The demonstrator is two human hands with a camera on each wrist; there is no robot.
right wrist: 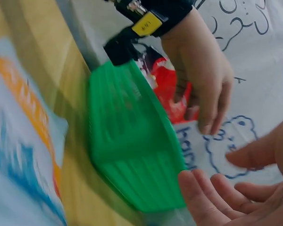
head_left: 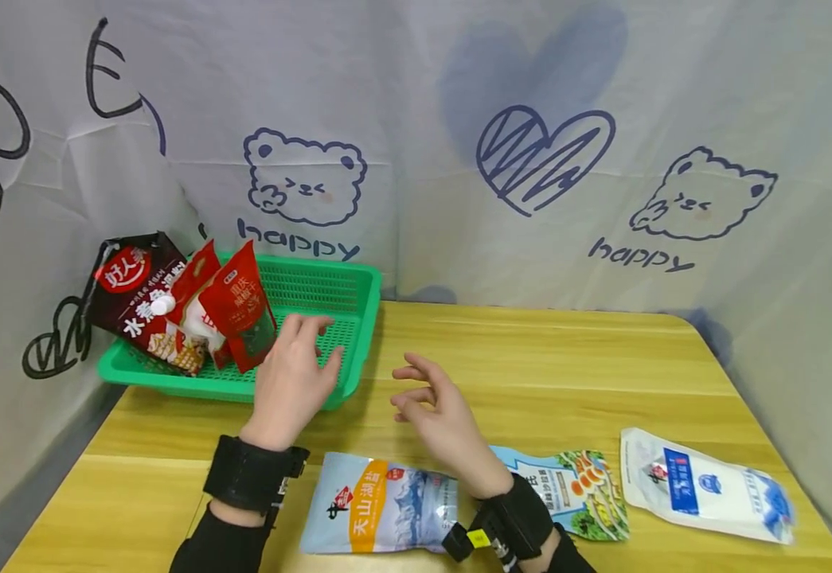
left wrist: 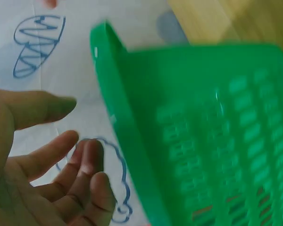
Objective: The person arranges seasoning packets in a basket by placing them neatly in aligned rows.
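My left hand (head_left: 292, 378) hovers over the right part of a green plastic basket (head_left: 367, 318), fingers loosely bent with nothing between them. In the basket's left part stand a dark seasoning pouch (head_left: 136, 278) and two red packets, the front one a red pouch (head_left: 236, 306) beside my left hand. My right hand (head_left: 447, 418) is raised over the table to the right of the basket, fingers relaxed and holding nothing. Below it lie a blue-and-orange bag of salt (head_left: 380, 505) and a light-blue pouch with vegetable pictures (head_left: 573, 489), partly hidden by my right wrist.
A white-and-blue bag (head_left: 702, 485) lies at the table's right side. The wooden table (head_left: 530, 358) backs onto a white cloth (head_left: 416, 95) with drawn bears and hearts. A strapped-on camera sits on each wrist.
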